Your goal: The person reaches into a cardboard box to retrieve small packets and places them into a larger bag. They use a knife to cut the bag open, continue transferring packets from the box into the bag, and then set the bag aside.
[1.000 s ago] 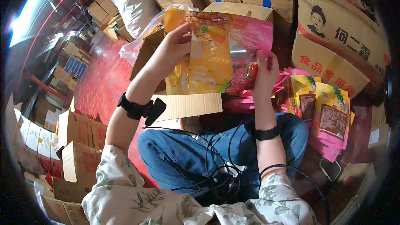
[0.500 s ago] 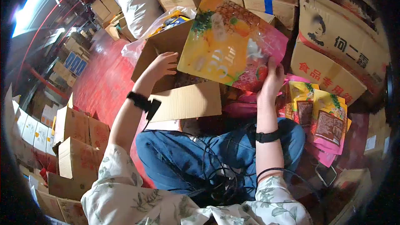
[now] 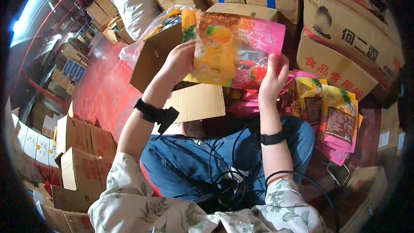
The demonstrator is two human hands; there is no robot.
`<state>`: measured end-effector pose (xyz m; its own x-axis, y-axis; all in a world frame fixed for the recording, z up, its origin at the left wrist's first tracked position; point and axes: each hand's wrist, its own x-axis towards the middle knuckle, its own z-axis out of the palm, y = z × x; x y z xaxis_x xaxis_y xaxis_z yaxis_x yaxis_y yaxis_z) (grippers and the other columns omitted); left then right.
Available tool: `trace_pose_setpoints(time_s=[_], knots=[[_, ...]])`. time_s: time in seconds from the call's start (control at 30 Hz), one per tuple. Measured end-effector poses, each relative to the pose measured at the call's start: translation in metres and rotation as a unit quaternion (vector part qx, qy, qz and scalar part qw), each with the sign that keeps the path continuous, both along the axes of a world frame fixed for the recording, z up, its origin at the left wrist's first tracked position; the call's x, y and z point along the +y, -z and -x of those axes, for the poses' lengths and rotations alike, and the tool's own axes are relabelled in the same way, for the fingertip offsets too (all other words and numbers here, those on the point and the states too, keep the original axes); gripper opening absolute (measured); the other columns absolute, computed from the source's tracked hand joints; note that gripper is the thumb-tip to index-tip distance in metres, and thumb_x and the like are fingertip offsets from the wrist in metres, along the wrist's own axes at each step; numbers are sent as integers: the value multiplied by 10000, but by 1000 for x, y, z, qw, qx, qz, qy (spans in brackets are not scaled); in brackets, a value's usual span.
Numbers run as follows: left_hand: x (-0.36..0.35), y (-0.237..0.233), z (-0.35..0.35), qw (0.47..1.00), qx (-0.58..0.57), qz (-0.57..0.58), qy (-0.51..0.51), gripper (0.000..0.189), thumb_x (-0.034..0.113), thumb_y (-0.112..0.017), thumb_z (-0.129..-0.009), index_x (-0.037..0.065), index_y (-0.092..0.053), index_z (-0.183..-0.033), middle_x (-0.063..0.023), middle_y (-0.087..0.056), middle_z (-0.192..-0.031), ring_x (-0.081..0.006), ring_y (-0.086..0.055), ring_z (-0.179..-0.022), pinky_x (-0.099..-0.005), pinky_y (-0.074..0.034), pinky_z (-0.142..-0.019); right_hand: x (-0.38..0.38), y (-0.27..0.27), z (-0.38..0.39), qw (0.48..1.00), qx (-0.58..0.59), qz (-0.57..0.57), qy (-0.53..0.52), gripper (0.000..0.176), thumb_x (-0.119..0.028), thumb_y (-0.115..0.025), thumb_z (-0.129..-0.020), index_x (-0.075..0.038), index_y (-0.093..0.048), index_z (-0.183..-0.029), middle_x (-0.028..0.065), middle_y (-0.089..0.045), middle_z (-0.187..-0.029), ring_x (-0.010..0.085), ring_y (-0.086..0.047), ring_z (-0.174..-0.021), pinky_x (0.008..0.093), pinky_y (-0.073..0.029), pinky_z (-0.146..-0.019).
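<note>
Both my hands hold up a stack of flat snack pouches, yellow with a pineapple picture and pink with a red fruit, over an open cardboard box. My left hand grips the yellow left edge. My right hand grips the pink lower right corner. The pouches hide most of the box's inside.
A pile of yellow and pink pouches lies on the right by my knee. Large printed cartons stand behind it. A clear plastic bag sits behind the box. Small cartons line the red floor at left. Black cables lie on my lap.
Half a second ago my left hand was off the pouches by the box flap and they tilted; now it grips them again and they stand upright.
</note>
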<state>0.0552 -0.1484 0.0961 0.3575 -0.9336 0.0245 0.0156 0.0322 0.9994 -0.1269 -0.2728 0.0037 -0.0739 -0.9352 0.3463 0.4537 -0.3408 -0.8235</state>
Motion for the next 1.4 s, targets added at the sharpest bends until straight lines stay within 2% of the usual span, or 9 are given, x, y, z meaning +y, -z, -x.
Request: trace_pose_setpoints(time_s=[0.13, 0.2, 0.47, 0.77, 0.9, 1.03, 1.2, 1.3, 1.4], knots=[[8, -14, 19, 877, -435, -135, 152, 308, 107, -579, -814, 5, -547, -1102, -62, -611, -1032, -145, -553, -942, -273, -447, -825, 5, 2, -1, 999, 8, 36, -38, 316, -256, -602, -864, 19, -559, -1013, 100, -614, -942, 188, -556, -854, 313, -427, -790], [7, -15, 26, 900, -364, -103, 218, 301, 105, -588, -803, 14, -556, -1088, -63, -608, -1028, -142, -551, -940, -279, -445, -824, 7, 4, -4, 997, 1, 41, -70, 316, -254, -609, -859, 18, -567, -1013, 103, -620, -945, 183, -561, -854, 310, -428, -790], [12, 50, -17, 768, -553, -208, 248, 338, 68, -614, -771, 15, -554, -1100, -65, -596, -1055, -144, -537, -978, -288, -433, -856, 1, 5, 2, 993, 44, 8, -113, 270, -260, -639, -837, -19, -596, -952, 67, -631, -847, 144, -564, -762, 290, -443, -706], [16, -32, 54, 968, -243, -13, 54, 464, 23, -642, -736, -2, -503, -1178, -82, -566, -1120, -158, -511, -1045, -317, -410, -916, -18, 21, -9, 996, 16, -20, -87, 346, -298, -624, -842, 16, -581, -981, 95, -617, -906, 171, -542, -835, 302, -420, -782], [17, -41, 64, 927, -366, 61, -59, 394, -14, -561, -790, 20, -494, -1177, -52, -606, -1019, -123, -566, -928, -249, -471, -776, -14, 17, -8, 992, -6, -46, -114, 378, -308, -628, -833, 26, -580, -1003, 110, -615, -938, 181, -545, -858, 309, -416, -806], [23, -47, 58, 945, -306, 24, -113, 203, -30, -511, -808, 14, -536, -1005, -46, -608, -884, -94, -597, -727, -223, -496, -583, -21, 23, -7, 995, 5, -50, -85, 378, -299, -627, -829, 28, -579, -1010, 120, -613, -967, 186, -546, -878, 311, -416, -816], [42, -65, 34, 989, -58, 48, -125, 88, 108, -572, -847, 22, -552, -851, -42, -599, -738, -79, -571, -611, -203, -472, -509, -32, 19, 1, 994, 18, -106, -26, 335, -285, -608, -843, 16, -582, -988, 88, -606, -956, 166, -533, -863, 292, -414, -796], [50, -65, -4, 979, 62, 131, -140, 135, 72, -532, -863, -19, -563, -957, -59, -598, -801, -92, -564, -655, -165, -445, -539, -30, 17, 1, 977, -119, -164, -72, 274, -259, -582, -865, 3, -585, -945, 56, -592, -900, 140, -511, -821, 274, -410, -763], [50, -32, -52, 917, -308, 139, -214, 182, 62, -521, -867, -44, -552, -1011, -74, -586, -830, -103, -559, -692, -150, -441, -565, -26, 14, 3, 978, -114, -147, -92, 257, -263, -563, -881, -9, -582, -920, 36, -577, -876, 119, -488, -795, 261, -399, -737]])
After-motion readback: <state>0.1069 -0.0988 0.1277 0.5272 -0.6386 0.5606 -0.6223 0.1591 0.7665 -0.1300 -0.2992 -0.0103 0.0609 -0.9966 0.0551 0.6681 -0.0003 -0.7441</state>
